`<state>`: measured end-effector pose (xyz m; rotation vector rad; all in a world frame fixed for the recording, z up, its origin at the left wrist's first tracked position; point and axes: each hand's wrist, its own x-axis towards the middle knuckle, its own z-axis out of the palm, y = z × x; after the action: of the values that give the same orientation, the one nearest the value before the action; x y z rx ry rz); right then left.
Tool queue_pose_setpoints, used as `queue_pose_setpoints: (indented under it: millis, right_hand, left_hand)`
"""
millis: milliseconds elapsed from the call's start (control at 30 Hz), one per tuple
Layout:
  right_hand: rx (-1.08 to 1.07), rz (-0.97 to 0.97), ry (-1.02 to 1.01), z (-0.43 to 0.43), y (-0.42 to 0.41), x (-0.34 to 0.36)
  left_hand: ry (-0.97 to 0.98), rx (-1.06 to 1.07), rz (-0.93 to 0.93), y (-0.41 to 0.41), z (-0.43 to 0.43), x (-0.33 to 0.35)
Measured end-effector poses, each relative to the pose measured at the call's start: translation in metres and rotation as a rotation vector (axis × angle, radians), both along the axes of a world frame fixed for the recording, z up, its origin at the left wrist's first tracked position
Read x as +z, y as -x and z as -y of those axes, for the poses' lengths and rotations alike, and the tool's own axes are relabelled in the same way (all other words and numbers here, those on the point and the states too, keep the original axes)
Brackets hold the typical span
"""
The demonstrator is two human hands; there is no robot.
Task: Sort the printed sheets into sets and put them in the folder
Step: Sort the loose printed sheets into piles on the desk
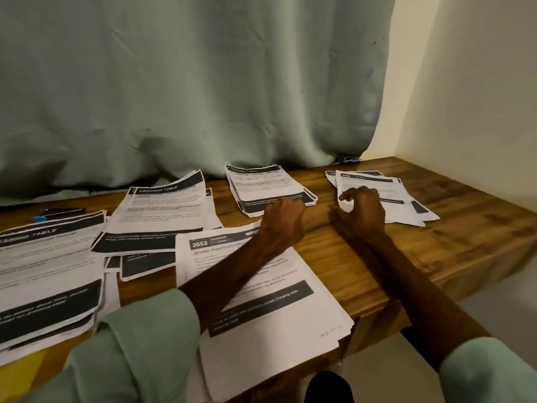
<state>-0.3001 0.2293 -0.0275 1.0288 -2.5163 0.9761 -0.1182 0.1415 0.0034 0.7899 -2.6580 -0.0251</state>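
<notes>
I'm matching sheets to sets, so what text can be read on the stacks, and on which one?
"2652": near stack, header.
"BEDROOM": near stack, beside the number.
"Screen-Cleaning": near stack, title; the rest is hidden.
"DRESSING TABLE": mid-left stack.
"ESSING TABLE": far-left stack, start cut off.
Too blurred: back stack, right stack, all body text.

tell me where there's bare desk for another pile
Bare wood lies right of the 2652 pile, in front of the far-right pile, out to the desk edge. The left is crowded with overlapping piles.
</notes>
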Motion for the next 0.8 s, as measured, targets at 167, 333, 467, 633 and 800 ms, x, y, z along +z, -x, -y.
queue_pose_setpoints:
  millis: [167, 333, 467, 633, 800]
  right_hand:
    - [-0.059, -0.140, -0.154, 0.012, 0.033, -0.009]
    - [-0.062, -0.070, -0.251, 0.031, 0.049, -0.010]
    - [-0.115, -0.057, -0.195, 0.039, 0.046, -0.014]
    - [-0.131, -0.072, -0.240, 0.041, 0.029, -0.006]
    - [0.018, -0.211, -0.217, 0.029, 0.005, 0.007]
  left_hand:
    - [-0.085, -0.018, 0.046, 0.045, -0.008, -0.008]
    - [-0.004, -0.056, 0.079, 0.071, -0.003, -0.032]
    - [0.054, -0.036, -0.094, 0.070, 0.008, -0.055]
    - [0.084, -0.063, -0.137, 0.071, 0.012, -0.059]
    - [-0.117, -0.006, -0.249, 0.075, 0.024, -0.059]
